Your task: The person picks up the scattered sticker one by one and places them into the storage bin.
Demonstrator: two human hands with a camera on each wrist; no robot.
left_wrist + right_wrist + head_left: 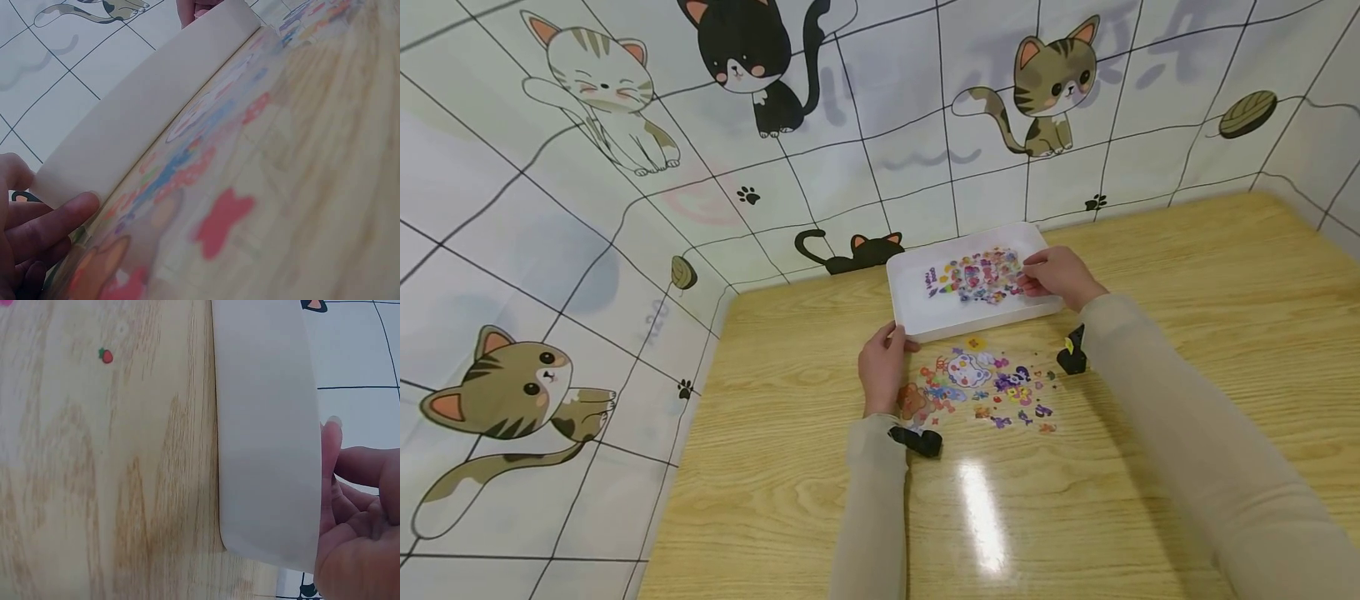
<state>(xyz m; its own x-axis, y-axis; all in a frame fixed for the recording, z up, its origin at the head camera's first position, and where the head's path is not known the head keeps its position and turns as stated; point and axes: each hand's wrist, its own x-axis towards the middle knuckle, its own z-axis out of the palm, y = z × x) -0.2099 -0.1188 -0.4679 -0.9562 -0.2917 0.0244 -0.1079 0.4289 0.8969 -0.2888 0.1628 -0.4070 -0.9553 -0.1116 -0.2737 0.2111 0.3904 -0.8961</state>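
A shallow white tray [917,321] stands against the wall, with a dense patch of small colourful stickers [981,275] on its floor. My left hand [882,367] holds the tray's near left corner; in the left wrist view its thumb and fingers [81,206] close around that corner. Over the tray's right part is my right hand [1063,277], its fingertips drawn together at the sticker patch. In the right wrist view the tray's side wall [269,437] partly hides the right hand [362,512], so whether it pinches anything cannot be seen.
Loose stickers, among them a brown bear [914,402] and a white round-headed figure [967,371], lie on the wooden table [775,500] in front of the tray. A tiny strawberry sticker [106,355] lies apart. Behind rises a wall [880,175] printed with cats.
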